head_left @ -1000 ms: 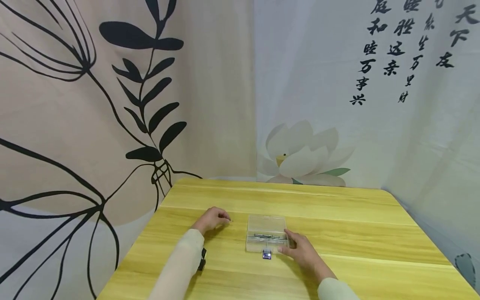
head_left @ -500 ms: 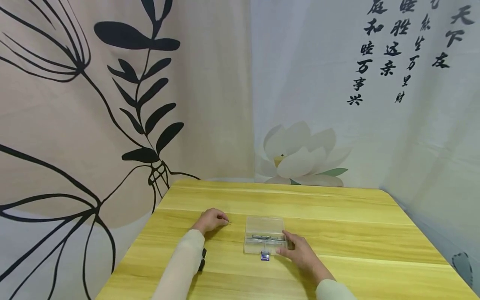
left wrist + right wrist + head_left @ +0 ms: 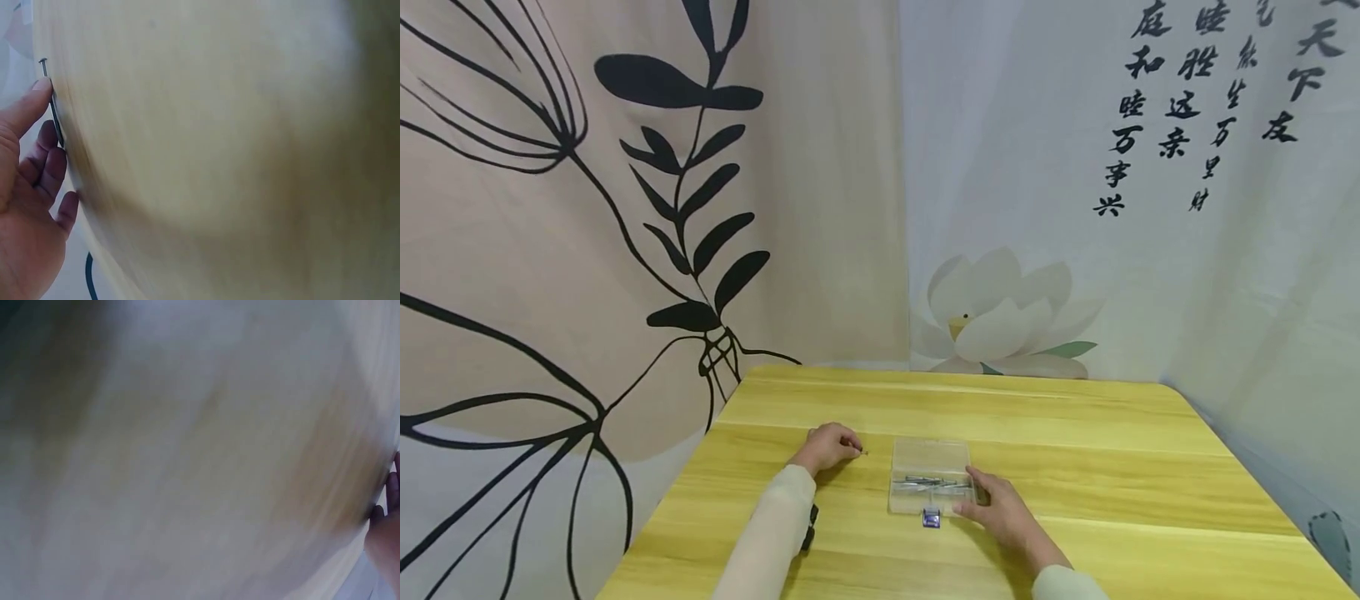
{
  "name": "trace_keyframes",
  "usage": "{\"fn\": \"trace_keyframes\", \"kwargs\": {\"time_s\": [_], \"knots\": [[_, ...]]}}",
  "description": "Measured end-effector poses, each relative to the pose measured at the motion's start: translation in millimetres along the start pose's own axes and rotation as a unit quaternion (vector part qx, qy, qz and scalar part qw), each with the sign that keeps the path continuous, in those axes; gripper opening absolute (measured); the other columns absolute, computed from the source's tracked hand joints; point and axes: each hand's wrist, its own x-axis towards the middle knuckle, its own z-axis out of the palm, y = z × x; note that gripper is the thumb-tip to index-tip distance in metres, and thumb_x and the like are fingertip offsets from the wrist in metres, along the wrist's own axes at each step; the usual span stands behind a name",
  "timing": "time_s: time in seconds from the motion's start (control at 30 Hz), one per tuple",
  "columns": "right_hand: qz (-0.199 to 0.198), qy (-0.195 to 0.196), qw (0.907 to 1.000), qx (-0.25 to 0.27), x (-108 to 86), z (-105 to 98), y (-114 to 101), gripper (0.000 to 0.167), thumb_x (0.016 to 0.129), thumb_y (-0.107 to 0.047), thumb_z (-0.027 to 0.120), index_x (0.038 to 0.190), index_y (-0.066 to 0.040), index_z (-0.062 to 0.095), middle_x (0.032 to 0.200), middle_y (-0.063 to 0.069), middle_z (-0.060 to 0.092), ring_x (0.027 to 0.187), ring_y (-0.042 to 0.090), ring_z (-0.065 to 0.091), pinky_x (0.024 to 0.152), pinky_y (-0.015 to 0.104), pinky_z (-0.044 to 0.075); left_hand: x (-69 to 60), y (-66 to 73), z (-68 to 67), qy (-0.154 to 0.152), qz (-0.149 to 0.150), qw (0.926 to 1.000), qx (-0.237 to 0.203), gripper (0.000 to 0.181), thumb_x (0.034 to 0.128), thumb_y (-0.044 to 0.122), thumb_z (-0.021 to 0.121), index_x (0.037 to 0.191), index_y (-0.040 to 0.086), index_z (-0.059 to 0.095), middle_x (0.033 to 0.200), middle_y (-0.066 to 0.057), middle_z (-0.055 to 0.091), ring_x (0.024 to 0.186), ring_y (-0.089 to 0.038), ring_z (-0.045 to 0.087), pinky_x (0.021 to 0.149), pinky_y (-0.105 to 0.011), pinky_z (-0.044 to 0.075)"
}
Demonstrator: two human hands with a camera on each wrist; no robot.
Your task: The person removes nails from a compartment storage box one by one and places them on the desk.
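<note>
Pointing headfirst toward the box [image 3: 931,455], a nail [image 3: 54,114]

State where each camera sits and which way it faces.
Head: worn on the head, facing forward and down over the table toward the backdrop; left hand, right hand and both sleeves show.
Left wrist: on that wrist, facing the table; left hand holding a nail shows.
Right wrist: on that wrist, facing the table; part of right hand shows.
Head and left wrist share left hand and table.

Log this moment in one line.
left hand: pinches slim grey metal nail; right hand: touches right side of clear rectangular plastic box; box: on yellow wood-grain table, grey metal nails inside
</note>
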Motion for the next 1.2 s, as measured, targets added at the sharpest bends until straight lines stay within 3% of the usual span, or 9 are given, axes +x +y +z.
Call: {"fn": "trace_keyframes", "kwargs": {"time_s": [0.17, 0.3, 0.43, 0.73, 0.97, 1.2], "knots": [[0.003, -0.003, 1.0, -0.001, -2.1, -2, -1, 0.074, 0.088, -0.034, 0.076, 0.149, -0.005, 0.044, 0.147, 0.027, 0.042, 0.136, 0.051, 0.033, 0.108, 0.065, 0.025, 1.0, -1.0, -1.0, -0.004, 0.0, 1.0, 0.008, 0.007, 0.0912, 0.017, 0.073, 0.097, 0.017, 0.077, 0.09, 0.008, 0.069, 0.088, -0.017, 0.061, 0.105, -0.058, 0.029], [0.004, -0.004, 1.0, 0.003, -2.8, -2, -1, 0.075, 0.088, -0.033, 0.076, 0.149, -0.005, 0.043, 0.147, 0.027, 0.042, 0.136, 0.051, 0.034, 0.108, 0.064, 0.025, -1.1, -1.4, -4.6, -0.01, -0.008, 0.9999, 0.009, 0.009, 0.0907, 0.019, 0.074, 0.099, 0.016, 0.076, 0.091, 0.007, 0.067, 0.088, -0.017, 0.061, 0.097, -0.053, 0.04], [-0.003, -0.003, 1.0, -0.004, -0.5, 1, 0, 0.075, 0.088, -0.035, 0.075, 0.149, -0.005, 0.043, 0.147, 0.027, 0.042, 0.135, 0.05, 0.034, 0.108, 0.064, 0.026, -6.5, 0.4, -12.4, -0.013, -0.021, 0.9996, -0.016, 0.015, 0.0901, 0.016, 0.075, 0.104, 0.011, 0.076, 0.096, 0.002, 0.066, 0.089, -0.018, 0.06, 0.084, -0.046, 0.049], [0.0, -0.003, 0.9999, -0.013, 1.1, 2, 1, 0.074, 0.088, -0.035, 0.075, 0.149, -0.006, 0.044, 0.147, 0.028, 0.042, 0.135, 0.051, 0.033, 0.108, 0.065, 0.025, -9.7, 7.5, -22.9, 0.005, -0.024, 0.9974, -0.068, 0.02, 0.0947, 0.013, 0.069, 0.113, 0.007, 0.073, 0.108, -0.004, 0.065, 0.101, -0.023, 0.059, 0.088, -0.047, 0.048], [0.001, -0.003, 1.0, -0.002, 0.1, 2, 2, 0.073, 0.089, -0.032, 0.075, 0.149, -0.004, 0.043, 0.146, 0.028, 0.042, 0.136, 0.051, 0.033, 0.108, 0.065, 0.025, -11.5, 35.6, -27.0, 0.005, 0.014, 0.993, -0.118, 0.023, 0.097, 0.017, 0.066, 0.117, 0.006, 0.071, 0.109, -0.004, 0.067, 0.101, -0.023, 0.061, 0.086, -0.043, 0.051], [0.001, -0.002, 0.9999, 0.013, -0.6, 2, 1, 0.075, 0.088, -0.032, 0.076, 0.149, -0.004, 0.043, 0.147, 0.028, 0.042, 0.136, 0.051, 0.033, 0.108, 0.063, 0.026, -11.2, 68.9, -18.7, -0.009, 0.043, 0.9891, -0.141, 0.022, 0.0979, 0.02, 0.066, 0.117, 0.01, 0.071, 0.104, -0.001, 0.066, 0.093, -0.018, 0.059, 0.077, -0.039, 0.052]]}}
